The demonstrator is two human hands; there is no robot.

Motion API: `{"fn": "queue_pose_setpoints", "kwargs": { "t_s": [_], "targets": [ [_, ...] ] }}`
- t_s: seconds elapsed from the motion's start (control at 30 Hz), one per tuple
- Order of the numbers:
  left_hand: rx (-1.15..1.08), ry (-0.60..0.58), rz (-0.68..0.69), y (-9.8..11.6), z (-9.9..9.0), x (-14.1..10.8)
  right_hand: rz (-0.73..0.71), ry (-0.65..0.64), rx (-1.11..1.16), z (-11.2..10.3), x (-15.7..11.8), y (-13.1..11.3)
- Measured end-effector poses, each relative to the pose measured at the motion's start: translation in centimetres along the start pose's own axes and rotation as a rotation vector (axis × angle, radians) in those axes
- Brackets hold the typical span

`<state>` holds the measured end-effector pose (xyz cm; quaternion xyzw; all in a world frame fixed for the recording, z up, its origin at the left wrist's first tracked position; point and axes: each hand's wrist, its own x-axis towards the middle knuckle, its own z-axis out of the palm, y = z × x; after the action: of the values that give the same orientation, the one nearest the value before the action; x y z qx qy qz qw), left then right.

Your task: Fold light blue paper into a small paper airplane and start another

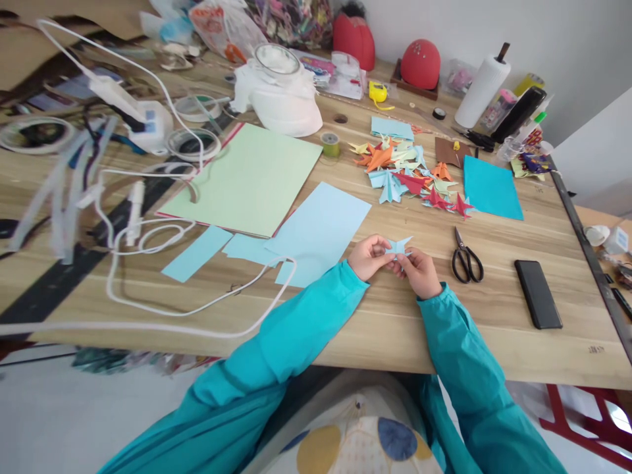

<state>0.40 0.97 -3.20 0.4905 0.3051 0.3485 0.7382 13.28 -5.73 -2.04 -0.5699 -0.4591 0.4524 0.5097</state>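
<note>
Between my two hands is a small piece of folded light blue paper (397, 246), its pointed ends sticking up and out. My left hand (369, 257) pinches its left side. With thumb and fingers closed, my right hand (419, 271) grips the lower right of the same paper. Both hands are a little above the wooden table. Beyond them lies a pile of folded paper figures (390, 184) in orange, red, blue and pale yellow. Black-handled scissors (467, 262) lie to the right of my right hand. A light blue paper sheet (326, 224) lies beyond my left hand.
A dark phone (538, 294) lies at the right. Bright blue paper (492, 187) is beside the figures. Pale green sheets (251, 178) and a blue strip (197, 253) lie left. A white cable (197, 313) loops over the table's front left. Tape rolls (37, 135) stand far left.
</note>
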Motion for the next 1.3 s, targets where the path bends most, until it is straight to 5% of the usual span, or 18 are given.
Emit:
{"fn": "queue_pose_setpoints", "kwargs": {
  "t_s": [0.43, 0.87, 1.3],
  "targets": [
    [-0.033, -0.029, -0.010, 0.2, -0.2, 0.1, -0.034, 0.007, -0.019, 0.1, 0.0, 0.2],
    [-0.355, -0.113, -0.076, 0.2, 0.3, -0.2, 0.122, -0.040, 0.464, 0.6, -0.2, -0.1],
    [-0.421, -0.172, -0.087, 0.4, 0.6, -0.5, 0.158, -0.039, 0.477, 0.2, 0.0, -0.7]
  ]
}}
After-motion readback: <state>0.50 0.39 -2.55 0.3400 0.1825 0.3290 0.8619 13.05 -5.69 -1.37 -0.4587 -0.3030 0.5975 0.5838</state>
